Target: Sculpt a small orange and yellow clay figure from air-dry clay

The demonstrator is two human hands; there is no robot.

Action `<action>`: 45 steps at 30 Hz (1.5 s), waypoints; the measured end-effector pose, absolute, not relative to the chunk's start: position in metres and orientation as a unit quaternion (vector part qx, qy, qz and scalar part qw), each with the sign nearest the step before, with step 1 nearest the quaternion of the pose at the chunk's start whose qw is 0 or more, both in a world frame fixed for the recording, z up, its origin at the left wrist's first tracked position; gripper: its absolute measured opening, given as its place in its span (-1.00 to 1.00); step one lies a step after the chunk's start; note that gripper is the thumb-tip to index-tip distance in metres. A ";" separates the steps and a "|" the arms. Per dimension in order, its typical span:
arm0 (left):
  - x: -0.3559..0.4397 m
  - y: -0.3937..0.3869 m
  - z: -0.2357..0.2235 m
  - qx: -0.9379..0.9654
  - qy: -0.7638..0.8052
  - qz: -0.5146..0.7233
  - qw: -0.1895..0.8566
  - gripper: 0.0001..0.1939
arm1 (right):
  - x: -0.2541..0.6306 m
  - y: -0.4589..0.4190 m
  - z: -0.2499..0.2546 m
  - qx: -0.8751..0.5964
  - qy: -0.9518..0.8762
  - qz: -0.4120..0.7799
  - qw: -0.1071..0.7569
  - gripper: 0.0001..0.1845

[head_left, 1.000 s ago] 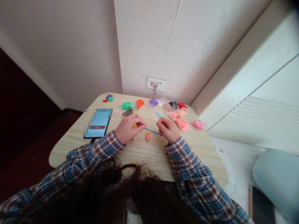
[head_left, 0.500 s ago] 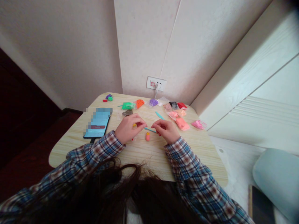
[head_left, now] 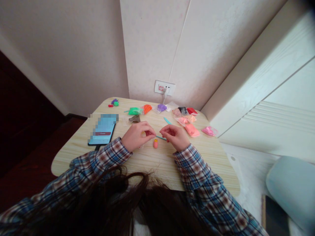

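My left hand (head_left: pixel 139 135) is closed in a pinch, thumb and index fingertips together. My right hand (head_left: pixel 175 137) faces it across a small gap, its fingers also pinched. Whatever either pinch holds, if anything, is too small to make out. Behind the fingertips a thin blue modelling tool (head_left: pixel 161 138) shows, partly covered by my right hand. Just below the gap stands a small pink clay figure (head_left: pixel 155 144) with a yellow top. A bit of yellow is barely visible behind my left thumb.
Bags of coloured clay line the table's back, among them green (head_left: pixel 134 111), purple (head_left: pixel 161 108) and coral (head_left: pixel 192 130). A turquoise clay knife (head_left: pixel 167 121) lies nearby. A phone (head_left: pixel 102 132) rests left; small clay pieces (head_left: pixel 115 103) sit far left. A wall socket (head_left: pixel 164 88) is behind.
My left fingertips have shifted slightly right and down, covering the blue tool's left end and more of the yellow bit. My right hand stays nearly still.
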State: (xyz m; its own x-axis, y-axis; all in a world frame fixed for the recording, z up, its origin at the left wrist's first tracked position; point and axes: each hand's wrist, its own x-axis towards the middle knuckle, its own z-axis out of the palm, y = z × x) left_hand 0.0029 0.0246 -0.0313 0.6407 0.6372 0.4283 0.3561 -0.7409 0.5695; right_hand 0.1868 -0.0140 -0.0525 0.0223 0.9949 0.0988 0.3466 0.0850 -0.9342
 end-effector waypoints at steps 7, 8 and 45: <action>0.004 0.022 -0.030 0.891 0.251 0.293 0.241 -0.94 | 0.188 -0.014 -0.052 -0.580 -0.595 0.345 0.437 -0.67; 0.005 0.021 -0.030 0.895 0.242 0.284 0.244 -0.94 | 0.188 -0.015 -0.051 -0.580 -0.594 0.345 0.438 -0.66; 0.004 0.026 -0.040 0.927 0.207 0.200 0.241 -0.93 | 0.182 -0.015 -0.051 -0.475 -0.563 0.493 0.463 -0.60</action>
State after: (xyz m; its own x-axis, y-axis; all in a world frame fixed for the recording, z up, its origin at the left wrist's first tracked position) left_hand 0.0044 0.0261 -0.0402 0.8341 0.4802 0.2713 0.2874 -0.7983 0.5292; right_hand 0.1819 -0.0151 -0.0508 -0.1197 0.9914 0.0532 0.0795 0.0630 -0.9948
